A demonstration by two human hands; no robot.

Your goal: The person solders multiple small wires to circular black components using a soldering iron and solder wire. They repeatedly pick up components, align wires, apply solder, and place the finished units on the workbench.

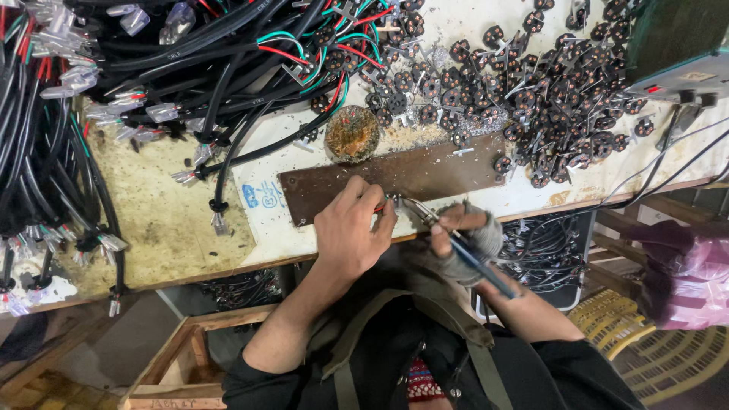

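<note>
1. Two hands meet at the near edge of the pale, stained workbench top (175, 220) in the head view; the left hand (351, 235) is curled, its fingertips pinching a thin red wire (379, 206) and a small metal terminal (393, 200), held low over the bench, seemingly so the part stays steady.
2. One fingerless grey glove covers the right hand (465, 241); it is closed around the blue-handled pliers (456, 243), whose slim metal nose points left and touches the terminal beside the left fingertips; the handles run back toward the person's body, a grip that suits fine squeezing.
3. Both hands work just in front of a long, rusty brown metal plate (410, 176) lying flat on the bench, close enough to serve as a rest; I cannot tell whether the terminal touches it.
4. Many small black round parts with copper contacts (531, 99) are heaped beyond the plate on the right, within easy reach of the right hand; a round, crusted brownish pad (352, 134) sits just behind the plate.
5. Bundles of black cable with red, green and white cores (190, 61) fill the left and far side, ends capped in clear sleeves, kept clear of the working spot.
</note>
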